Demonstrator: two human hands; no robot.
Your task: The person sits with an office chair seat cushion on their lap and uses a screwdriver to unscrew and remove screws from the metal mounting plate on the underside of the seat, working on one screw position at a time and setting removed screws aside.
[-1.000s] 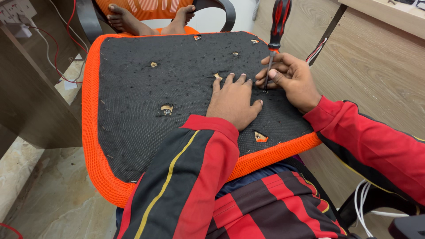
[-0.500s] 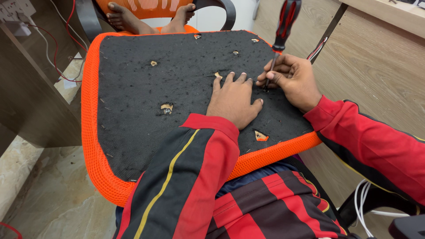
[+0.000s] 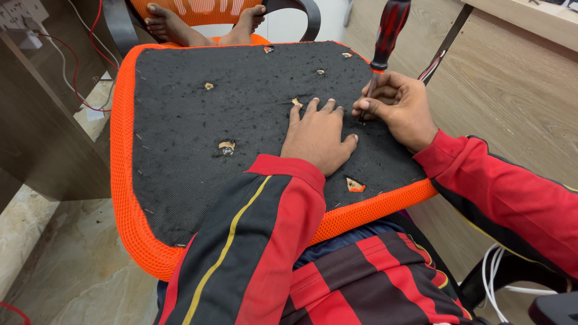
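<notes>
An upturned chair seat (image 3: 180,198) with a black fabric underside and orange mesh rim lies across my lap. My left hand (image 3: 318,135) rests flat on the black fabric, fingers spread. My right hand (image 3: 400,108) grips a screwdriver (image 3: 387,36) with a red and black handle, standing nearly upright with its tip pressed into the fabric just right of my left fingertips. Several small holes, such as the hole (image 3: 226,146) with a metal insert, dot the underside.
Another person's bare feet (image 3: 205,24) rest beyond the seat, in front of an orange chair. A wooden desk panel (image 3: 36,120) with red wires stands at left, a wooden cabinet (image 3: 512,78) at right. White cables (image 3: 497,283) hang at lower right.
The screwdriver handle has shifted slightly right and tilted while my right hand stays at the same spot. My left hand has not moved.
</notes>
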